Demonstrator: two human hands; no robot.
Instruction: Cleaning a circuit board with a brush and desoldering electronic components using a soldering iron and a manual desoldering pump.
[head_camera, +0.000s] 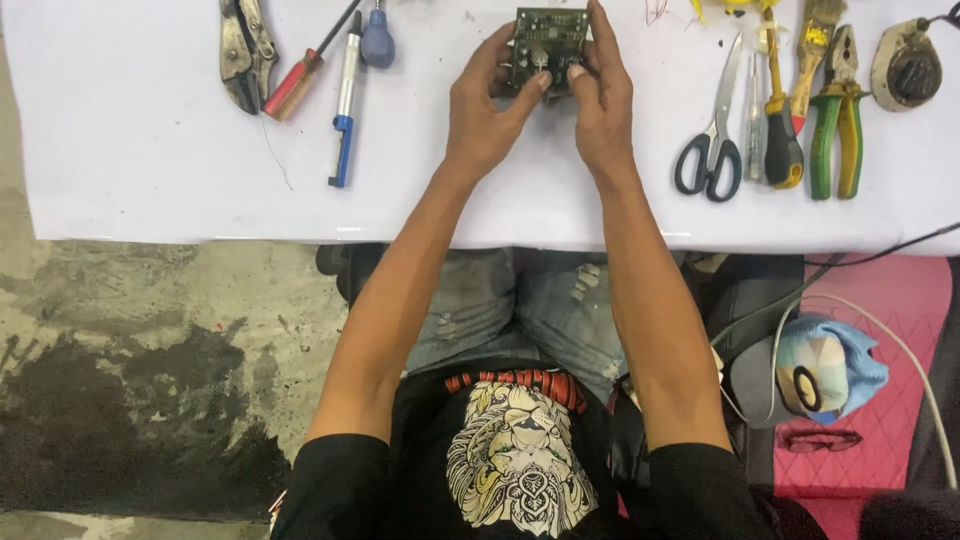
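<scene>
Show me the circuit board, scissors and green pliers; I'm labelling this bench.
circuit board (548, 40), head view, middle of its green face.
scissors (708, 165), head view, on the dark handle loops.
green pliers (836, 135), head view, on a green handle.

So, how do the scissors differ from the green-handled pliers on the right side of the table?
The scissors have dark blue ring handles, while the green-handled pliers have long straight green grips. The scissors end in long thin blades; the pliers end in short thick jaws. The scissors lie nearer the right hand than the pliers. Both rest on the white table, handles toward the person, untouched.
</scene>
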